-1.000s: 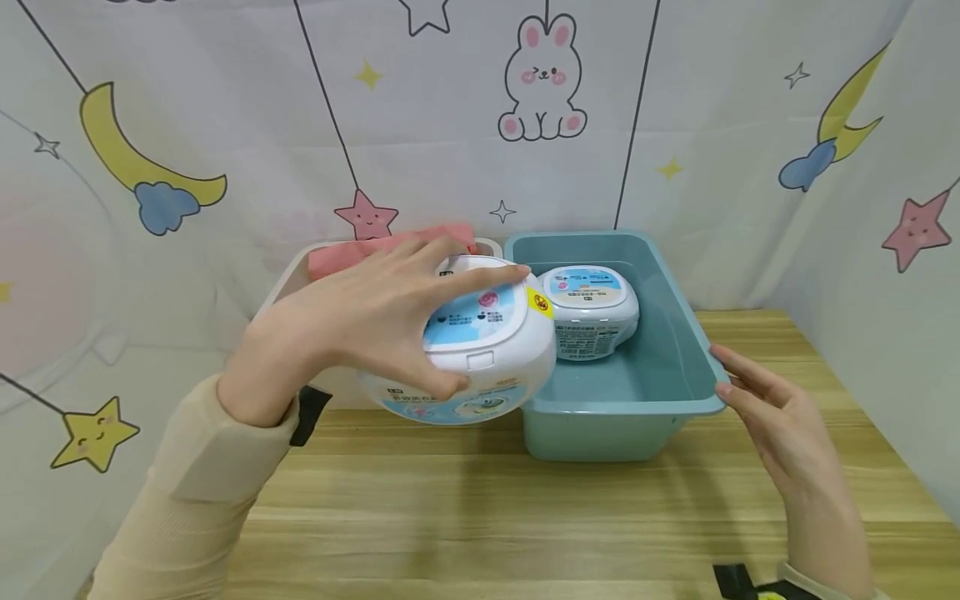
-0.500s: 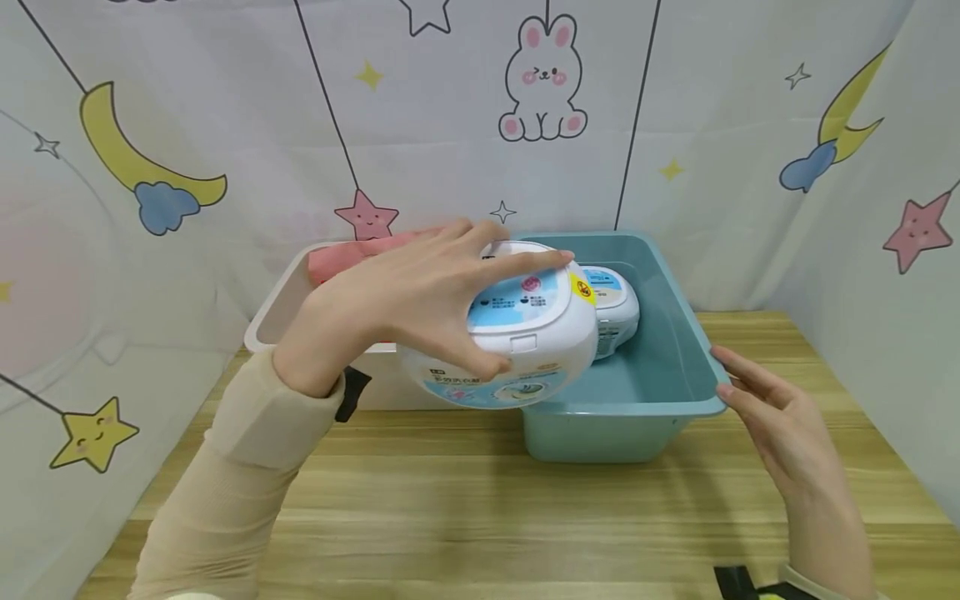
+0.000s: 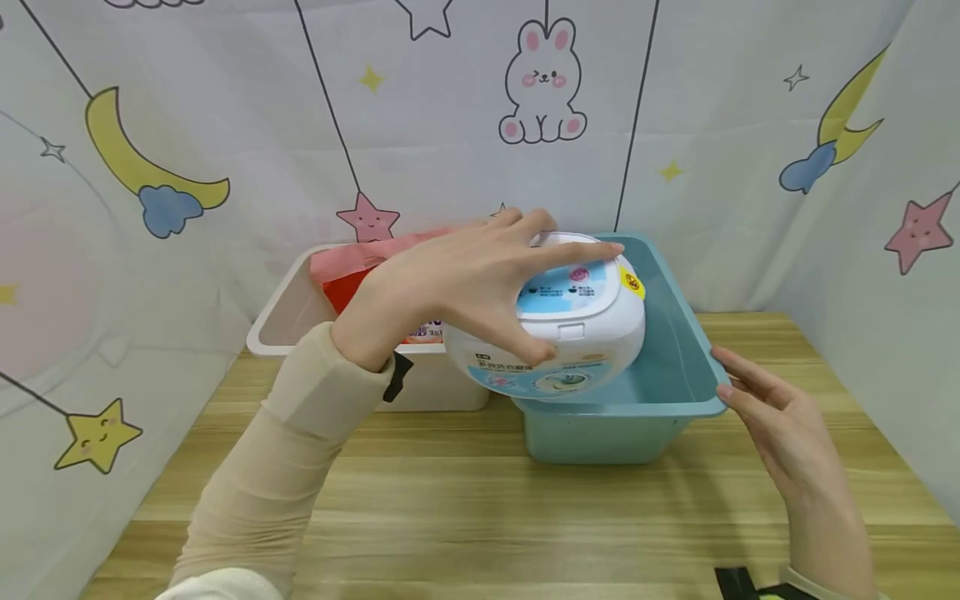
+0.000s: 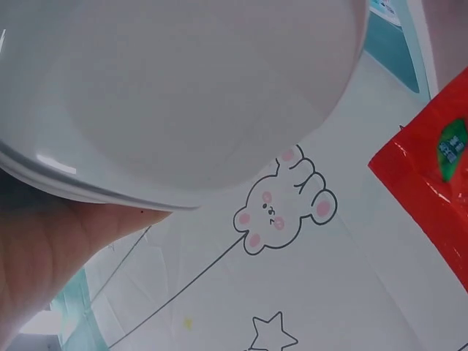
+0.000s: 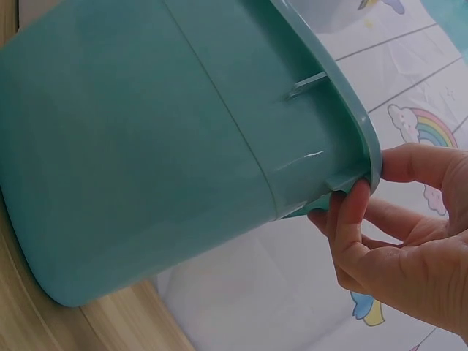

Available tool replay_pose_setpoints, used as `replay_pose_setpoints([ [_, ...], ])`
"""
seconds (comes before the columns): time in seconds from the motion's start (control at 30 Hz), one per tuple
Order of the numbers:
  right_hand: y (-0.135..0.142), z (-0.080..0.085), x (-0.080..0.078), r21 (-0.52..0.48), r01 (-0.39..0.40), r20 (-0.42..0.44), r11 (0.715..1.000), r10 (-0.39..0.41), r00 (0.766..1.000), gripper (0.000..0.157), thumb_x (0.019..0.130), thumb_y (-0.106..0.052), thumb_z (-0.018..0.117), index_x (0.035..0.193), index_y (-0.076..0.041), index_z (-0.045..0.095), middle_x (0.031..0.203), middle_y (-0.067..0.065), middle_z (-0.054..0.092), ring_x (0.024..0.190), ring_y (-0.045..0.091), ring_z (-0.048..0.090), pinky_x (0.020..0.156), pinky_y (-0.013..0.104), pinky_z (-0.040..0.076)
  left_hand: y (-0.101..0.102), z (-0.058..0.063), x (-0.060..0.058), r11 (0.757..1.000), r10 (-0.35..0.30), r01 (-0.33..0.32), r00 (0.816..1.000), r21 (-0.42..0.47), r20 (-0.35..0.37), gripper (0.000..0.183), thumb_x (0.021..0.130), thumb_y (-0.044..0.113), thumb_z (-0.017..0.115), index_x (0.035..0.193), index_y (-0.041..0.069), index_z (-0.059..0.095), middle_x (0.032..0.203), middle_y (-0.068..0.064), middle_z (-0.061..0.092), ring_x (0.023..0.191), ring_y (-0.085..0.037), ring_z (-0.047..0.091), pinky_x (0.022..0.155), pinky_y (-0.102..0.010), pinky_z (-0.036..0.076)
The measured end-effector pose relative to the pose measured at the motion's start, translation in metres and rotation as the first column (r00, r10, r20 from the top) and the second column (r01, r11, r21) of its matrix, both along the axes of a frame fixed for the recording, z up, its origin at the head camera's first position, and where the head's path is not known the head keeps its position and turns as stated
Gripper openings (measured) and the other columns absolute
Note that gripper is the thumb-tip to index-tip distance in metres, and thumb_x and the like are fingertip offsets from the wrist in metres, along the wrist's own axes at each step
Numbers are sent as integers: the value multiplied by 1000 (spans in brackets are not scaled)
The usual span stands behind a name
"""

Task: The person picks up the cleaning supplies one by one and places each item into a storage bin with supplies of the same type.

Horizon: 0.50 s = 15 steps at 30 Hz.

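My left hand (image 3: 480, 279) grips a white lidded tub of laundry pods (image 3: 577, 325) from above, thumb at the front and fingers across the lid. The tub, with a blue label and a yellow sticker, is held up tilted over the left part of a teal plastic bin (image 3: 630, 433). Its pale base (image 4: 183, 88) fills much of the left wrist view. The second white tub inside the bin is hidden behind it. At the bin's right front corner, my right hand (image 3: 783, 425) pinches the rim; the right wrist view shows thumb and fingers on the rim (image 5: 374, 157).
A white bin (image 3: 281, 312) stands left of the teal one, holding a red and pink packet (image 3: 341, 287). Both bins are on a wood-grain table (image 3: 450, 508). A printed cloth (image 3: 450, 142) hangs close behind and along both sides.
My left hand has carried the tub rightward and slightly up, from in front of the white bin to over the teal bin. The right hand stays at the rim.
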State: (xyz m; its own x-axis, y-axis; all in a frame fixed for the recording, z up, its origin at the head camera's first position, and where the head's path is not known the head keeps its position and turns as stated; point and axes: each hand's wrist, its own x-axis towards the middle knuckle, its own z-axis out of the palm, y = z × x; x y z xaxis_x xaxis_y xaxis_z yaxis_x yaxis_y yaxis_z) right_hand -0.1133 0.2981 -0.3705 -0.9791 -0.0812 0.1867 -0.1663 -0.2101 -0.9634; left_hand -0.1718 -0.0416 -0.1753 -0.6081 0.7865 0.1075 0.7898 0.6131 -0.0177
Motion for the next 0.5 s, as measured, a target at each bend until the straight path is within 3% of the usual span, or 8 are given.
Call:
replay_pose_setpoints([
  [0.5,2,0,0,46,30,48,998,-32,998,50,95,0,54,144,-2,41,139,-7,41,118,-1,52,93,5,42,38,-4,-14,992,-59,59,998,-109,0,88,71,65,59,147,54,16,137,4,40,114,-10,41,85,-28,44],
])
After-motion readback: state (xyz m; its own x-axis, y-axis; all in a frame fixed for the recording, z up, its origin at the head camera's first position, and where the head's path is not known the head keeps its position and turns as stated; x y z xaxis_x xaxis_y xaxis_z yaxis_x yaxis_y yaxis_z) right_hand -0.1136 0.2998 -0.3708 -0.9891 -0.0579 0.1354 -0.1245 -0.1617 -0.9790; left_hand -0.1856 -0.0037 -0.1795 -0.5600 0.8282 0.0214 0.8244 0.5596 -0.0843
